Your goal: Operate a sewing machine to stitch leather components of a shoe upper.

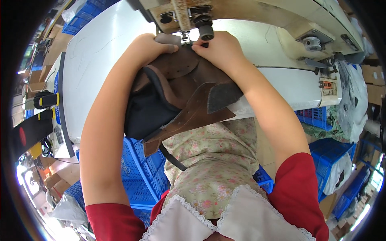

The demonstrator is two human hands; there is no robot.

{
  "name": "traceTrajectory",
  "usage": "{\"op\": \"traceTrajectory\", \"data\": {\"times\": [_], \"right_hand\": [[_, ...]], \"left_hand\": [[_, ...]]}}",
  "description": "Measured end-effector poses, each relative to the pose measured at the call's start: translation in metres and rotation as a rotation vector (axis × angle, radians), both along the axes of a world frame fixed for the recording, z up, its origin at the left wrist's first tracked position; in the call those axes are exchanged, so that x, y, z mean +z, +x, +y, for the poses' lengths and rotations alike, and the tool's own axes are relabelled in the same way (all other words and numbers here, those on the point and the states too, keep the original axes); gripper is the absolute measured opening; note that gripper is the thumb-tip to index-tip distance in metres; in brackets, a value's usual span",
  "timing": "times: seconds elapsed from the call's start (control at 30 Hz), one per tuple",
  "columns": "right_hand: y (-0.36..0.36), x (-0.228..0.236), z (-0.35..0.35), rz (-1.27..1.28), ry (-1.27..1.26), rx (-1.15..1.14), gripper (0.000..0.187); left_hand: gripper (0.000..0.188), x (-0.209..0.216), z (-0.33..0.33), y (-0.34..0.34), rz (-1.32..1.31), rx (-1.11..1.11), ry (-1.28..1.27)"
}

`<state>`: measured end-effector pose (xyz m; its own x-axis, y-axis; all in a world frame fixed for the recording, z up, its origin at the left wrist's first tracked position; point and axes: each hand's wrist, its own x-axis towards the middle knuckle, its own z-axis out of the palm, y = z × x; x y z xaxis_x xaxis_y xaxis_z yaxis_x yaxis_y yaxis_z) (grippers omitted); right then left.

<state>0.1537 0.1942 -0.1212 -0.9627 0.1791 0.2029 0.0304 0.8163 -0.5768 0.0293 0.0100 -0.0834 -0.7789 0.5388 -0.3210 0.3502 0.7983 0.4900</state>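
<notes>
A brown leather shoe upper with black lining lies at the front of a sewing machine, its far edge under the metal presser foot. Stitch lines and small holes run across the leather, and its near end hangs over the table's edge above my lap. My left hand grips the upper just left of the foot, thumb on top and the other fingers partly hidden. Right of the foot, my right hand has its thumb and fingers pinched at the upper's edge, close beside the black knob.
The white sewing table stretches to both sides, a dark cut-line along its right part. Blue plastic crates stand below, with another blue crate at the right. A black machine part juts in at the left.
</notes>
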Motion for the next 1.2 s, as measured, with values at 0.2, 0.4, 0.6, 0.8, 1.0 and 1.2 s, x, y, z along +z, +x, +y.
{"op": "traceTrajectory", "data": {"times": [0.2, 0.4, 0.6, 0.8, 1.0, 1.2], "right_hand": [[0.002, 0.001, 0.000, 0.023, 0.006, -0.013, 0.014], [0.004, 0.007, -0.001, -0.043, 0.029, -0.029, 0.013], [0.003, 0.003, 0.000, 0.001, 0.056, -0.021, 0.013], [0.004, 0.005, 0.000, -0.034, 0.041, -0.020, 0.014], [0.005, 0.001, 0.000, 0.026, 0.019, -0.016, 0.015], [0.003, -0.003, 0.004, 0.030, 0.031, 0.016, 0.021]], "left_hand": [[0.050, -0.001, 0.001, 0.001, -0.026, 0.009, 0.063], [0.052, 0.003, 0.004, 0.005, -0.065, 0.041, 0.030], [0.051, 0.004, 0.005, 0.007, -0.079, 0.053, 0.059], [0.052, 0.006, 0.004, 0.006, -0.102, 0.045, 0.050], [0.057, 0.008, 0.003, 0.001, -0.079, -0.007, -0.038], [0.065, 0.017, 0.004, -0.001, -0.042, -0.034, -0.114]]}}
